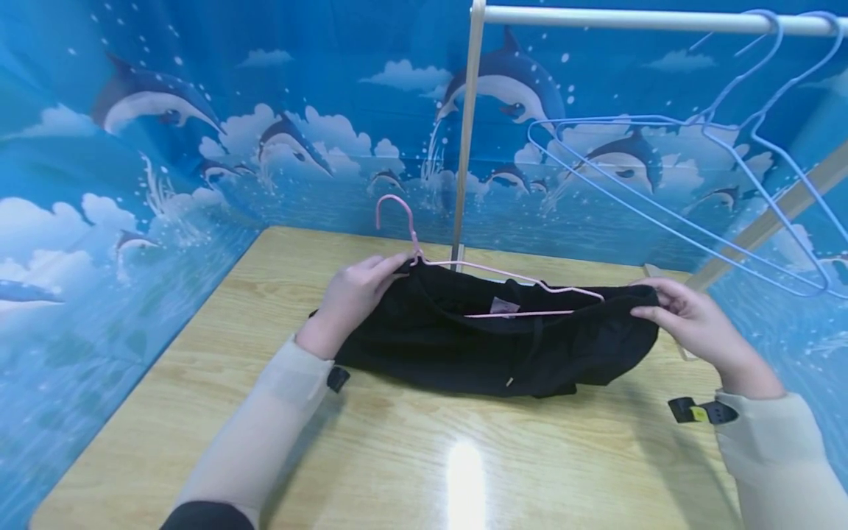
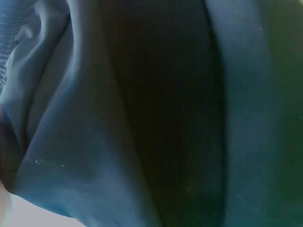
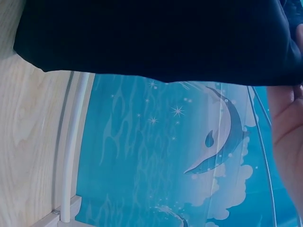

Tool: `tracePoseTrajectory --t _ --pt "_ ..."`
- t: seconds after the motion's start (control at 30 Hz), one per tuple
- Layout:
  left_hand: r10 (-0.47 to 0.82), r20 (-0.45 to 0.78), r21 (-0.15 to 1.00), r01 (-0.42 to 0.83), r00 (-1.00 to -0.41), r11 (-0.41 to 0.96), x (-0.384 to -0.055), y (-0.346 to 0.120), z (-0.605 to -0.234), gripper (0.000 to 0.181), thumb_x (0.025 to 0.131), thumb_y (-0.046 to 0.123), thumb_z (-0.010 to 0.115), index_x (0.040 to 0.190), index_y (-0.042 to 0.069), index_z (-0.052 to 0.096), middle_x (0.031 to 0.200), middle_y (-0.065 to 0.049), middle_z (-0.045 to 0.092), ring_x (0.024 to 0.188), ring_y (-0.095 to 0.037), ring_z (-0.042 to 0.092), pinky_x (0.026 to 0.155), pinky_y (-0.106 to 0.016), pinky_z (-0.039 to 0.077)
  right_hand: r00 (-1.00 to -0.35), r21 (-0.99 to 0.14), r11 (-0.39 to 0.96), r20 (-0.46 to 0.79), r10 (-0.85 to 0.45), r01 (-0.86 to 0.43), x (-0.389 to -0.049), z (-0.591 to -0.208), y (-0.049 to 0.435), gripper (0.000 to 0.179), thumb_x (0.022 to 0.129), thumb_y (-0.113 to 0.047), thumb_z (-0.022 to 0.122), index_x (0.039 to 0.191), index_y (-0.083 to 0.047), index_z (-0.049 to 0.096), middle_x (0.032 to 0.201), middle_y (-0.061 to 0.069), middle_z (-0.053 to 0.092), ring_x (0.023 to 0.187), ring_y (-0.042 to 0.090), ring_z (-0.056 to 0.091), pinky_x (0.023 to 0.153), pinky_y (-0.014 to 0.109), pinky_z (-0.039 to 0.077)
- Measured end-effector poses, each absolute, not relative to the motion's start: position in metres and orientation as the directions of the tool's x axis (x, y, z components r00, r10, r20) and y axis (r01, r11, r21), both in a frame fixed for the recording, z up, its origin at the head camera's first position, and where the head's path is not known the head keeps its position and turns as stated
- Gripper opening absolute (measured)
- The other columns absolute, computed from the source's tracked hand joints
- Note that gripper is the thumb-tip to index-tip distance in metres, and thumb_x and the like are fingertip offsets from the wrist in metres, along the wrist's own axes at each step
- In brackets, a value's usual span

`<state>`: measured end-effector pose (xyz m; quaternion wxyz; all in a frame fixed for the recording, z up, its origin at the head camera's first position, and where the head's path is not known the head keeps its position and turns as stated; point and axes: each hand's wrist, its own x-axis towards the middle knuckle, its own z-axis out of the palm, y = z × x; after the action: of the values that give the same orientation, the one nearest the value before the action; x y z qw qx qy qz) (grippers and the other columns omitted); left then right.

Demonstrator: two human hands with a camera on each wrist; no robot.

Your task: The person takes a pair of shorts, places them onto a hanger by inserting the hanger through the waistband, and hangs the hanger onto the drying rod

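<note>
Black drawstring pants (image 1: 437, 350) are held up above the table by both hands, the waist opening facing up. A pink hanger (image 1: 520, 314) lies partly inside that opening, its hook standing out beside the left hand. My left hand (image 1: 354, 291) pinches the waistband's left end near the hanger's neck. At the other end, my right hand (image 1: 689, 320) pinches the waistband between thumb and fingers. Dark cloth fills most of the left wrist view. In the right wrist view, the pants' lower edge hangs beside part of the right hand (image 3: 288, 137).
A wooden table (image 1: 371, 456) lies beneath. Behind it stands a rack with a white rail (image 1: 623, 18) and a post (image 1: 466, 132). Two blue hangers (image 1: 735, 147) hang from the rail at right. A dolphin-print curtain (image 1: 318, 88) surrounds the table.
</note>
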<state>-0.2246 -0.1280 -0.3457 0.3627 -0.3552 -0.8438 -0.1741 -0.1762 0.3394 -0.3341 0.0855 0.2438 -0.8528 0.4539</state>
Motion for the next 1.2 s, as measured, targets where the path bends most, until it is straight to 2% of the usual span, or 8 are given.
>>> tracePoseTrajectory --t 0.2,0.47,0.7,0.83,0.9,0.97,1.07,1.2 --pt "0.513 0.725 -0.027 0.726 -0.459 0.687 -0.225 -0.127 -0.348 0.036 0.086 0.009 0.071 0.122 0.011 0.066 0.085 -0.012 0.071 0.062 -0.023 0.067 0.057 -0.032 0.057 -0.889 -0.708 0.538 0.35 -0.296 -0.458 -0.177 -0.328 0.336 0.046 0.092 0.009 0.056 0.112 -0.032 0.061 0.088 -0.027 0.066 0.064 -0.002 0.056 0.054 0.017 0.038" --pt "0.55 0.707 -0.064 0.735 -0.443 0.675 -0.224 -0.126 -0.347 0.032 0.086 0.008 0.071 0.118 0.011 0.067 0.081 -0.011 0.069 0.059 -0.022 0.065 0.054 -0.031 0.056 -0.866 -0.652 0.571 0.397 -0.303 -0.499 -0.174 -0.311 0.329 0.029 0.094 0.004 0.056 0.113 -0.017 0.064 0.087 -0.025 0.064 0.055 0.004 0.047 0.05 0.022 0.034" --pt "0.58 0.662 -0.112 0.703 -0.474 0.702 -0.225 -0.121 -0.35 0.03 0.089 0.01 0.069 0.119 0.012 0.066 0.086 -0.009 0.07 0.058 -0.021 0.064 0.051 -0.03 0.053 -0.856 -0.631 0.582 0.424 -0.294 -0.513 -0.171 -0.302 0.322 0.025 0.094 0.005 0.056 0.115 -0.007 0.064 0.093 -0.029 0.065 0.07 -0.007 0.059 0.059 0.01 0.041" --pt "0.603 0.642 -0.16 0.686 -0.474 0.71 -0.221 -0.117 -0.353 0.03 0.091 0.009 0.066 0.121 0.013 0.065 0.081 -0.009 0.068 0.054 -0.019 0.062 0.048 -0.028 0.052 -0.832 -0.591 0.592 0.456 -0.316 -0.548 -0.172 -0.293 0.32 0.025 0.092 0.008 0.057 0.113 -0.004 0.065 0.094 -0.029 0.065 0.058 -0.003 0.051 0.052 0.015 0.035" --pt "0.618 0.627 -0.18 0.684 -0.475 0.707 -0.219 -0.114 -0.354 0.03 0.092 0.008 0.064 0.122 0.013 0.065 0.081 -0.008 0.068 0.055 -0.018 0.063 0.051 -0.028 0.054 -0.814 -0.564 0.595 0.475 -0.334 -0.573 -0.172 -0.288 0.319 0.025 0.092 0.008 0.057 0.112 -0.003 0.065 0.095 -0.029 0.065 0.058 -0.003 0.052 0.052 0.016 0.036" --pt "0.625 0.617 -0.178 0.688 -0.479 0.703 -0.217 -0.111 -0.355 0.03 0.092 0.008 0.063 0.122 0.013 0.065 0.083 -0.008 0.068 0.057 -0.017 0.064 0.054 -0.029 0.055 -0.798 -0.54 0.597 0.496 -0.344 -0.593 -0.173 -0.282 0.319 0.025 0.091 0.01 0.057 0.112 0.0 0.065 0.097 -0.029 0.065 0.061 -0.004 0.055 0.053 0.014 0.038" --pt "0.623 0.61 -0.154 0.698 -0.489 0.699 -0.216 -0.108 -0.355 0.029 0.093 0.009 0.063 0.122 0.013 0.065 0.084 -0.007 0.068 0.059 -0.017 0.064 0.055 -0.029 0.055 -0.773 -0.494 0.614 0.53 -0.347 -0.615 -0.17 -0.275 0.317 0.025 0.09 0.012 0.058 0.112 0.001 0.065 0.098 -0.03 0.064 0.057 -0.006 0.051 0.053 0.012 0.037" --pt "0.582 0.639 -0.098 0.696 -0.504 0.711 -0.218 -0.105 -0.356 0.029 0.092 0.01 0.064 0.121 0.011 0.066 0.084 -0.008 0.069 0.06 -0.018 0.065 0.055 -0.03 0.056 -0.745 -0.463 0.615 0.573 -0.342 -0.638 -0.161 -0.266 0.311 0.028 0.087 0.016 0.058 0.11 0.003 0.066 0.101 -0.029 0.063 0.054 -0.003 0.047 0.053 0.013 0.034"
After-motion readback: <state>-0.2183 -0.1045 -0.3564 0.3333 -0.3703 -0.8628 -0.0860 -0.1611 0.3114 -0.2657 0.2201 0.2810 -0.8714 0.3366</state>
